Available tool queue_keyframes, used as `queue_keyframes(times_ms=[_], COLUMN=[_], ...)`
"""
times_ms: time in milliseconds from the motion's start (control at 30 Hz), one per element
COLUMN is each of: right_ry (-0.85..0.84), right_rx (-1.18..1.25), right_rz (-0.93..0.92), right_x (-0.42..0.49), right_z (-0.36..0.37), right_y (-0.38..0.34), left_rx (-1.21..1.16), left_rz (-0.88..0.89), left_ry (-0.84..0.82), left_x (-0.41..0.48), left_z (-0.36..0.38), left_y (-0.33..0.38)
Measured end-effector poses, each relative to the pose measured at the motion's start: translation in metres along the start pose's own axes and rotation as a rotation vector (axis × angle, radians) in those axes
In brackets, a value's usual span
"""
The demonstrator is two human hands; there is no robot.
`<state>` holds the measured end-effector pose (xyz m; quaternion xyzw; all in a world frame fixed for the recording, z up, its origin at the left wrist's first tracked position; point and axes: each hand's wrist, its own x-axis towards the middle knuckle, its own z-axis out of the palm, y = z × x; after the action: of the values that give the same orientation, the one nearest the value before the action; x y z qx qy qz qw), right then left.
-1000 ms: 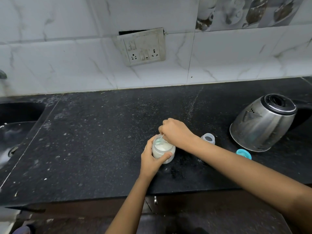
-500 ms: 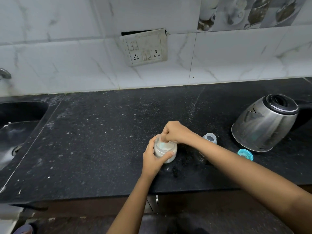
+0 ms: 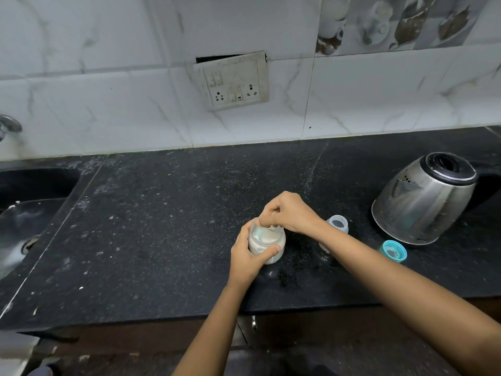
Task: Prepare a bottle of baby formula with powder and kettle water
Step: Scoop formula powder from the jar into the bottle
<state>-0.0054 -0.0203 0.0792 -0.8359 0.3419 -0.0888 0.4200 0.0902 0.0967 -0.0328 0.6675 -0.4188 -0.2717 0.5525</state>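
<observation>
At nine o'clock a sink is set into the speckled black counter, its tap cut off by the frame. At centre the left hand grips a clear powder jar. The right hand curls its fingertips into the jar's mouth, and whether they pinch anything is hidden. Toward three o'clock stand a baby bottle, half behind the forearm, a teal cap and a steel kettle.

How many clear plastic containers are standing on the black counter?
2. A jar of powder, gripped by the left hand, stands in the middle; the right hand pinches a scoop inside it. A small bottle stands right of it, partly hidden behind the right forearm.
</observation>
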Motion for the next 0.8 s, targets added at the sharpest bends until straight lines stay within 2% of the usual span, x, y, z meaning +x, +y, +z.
queue_keyframes(times_ms=[133,200,333,567,800], right_ry=[0.129,0.171,0.167,0.248,0.274], right_rx=[0.090,0.035,-0.080,0.049,0.110], right_rz=[0.010,0.024,0.077,0.051,0.116], right_x=[-0.005,-0.006,-0.007,-0.013,-0.014], right_z=[-0.010,-0.011,-0.003,-0.001,-0.001], right_y=[0.008,0.019,0.039,0.048,0.055], left_rx=[-0.009,-0.014,-0.003,0.021,0.043], left_rz=[0.015,0.026,0.019,0.007,0.004], left_ry=[-0.003,-0.007,0.002,-0.007,-0.002], left_x=[0.000,-0.001,-0.001,-0.002,-0.005], left_z=[0.000,-0.001,0.000,-0.001,0.001], left_y=[0.003,0.003,0.003,0.004,0.009])
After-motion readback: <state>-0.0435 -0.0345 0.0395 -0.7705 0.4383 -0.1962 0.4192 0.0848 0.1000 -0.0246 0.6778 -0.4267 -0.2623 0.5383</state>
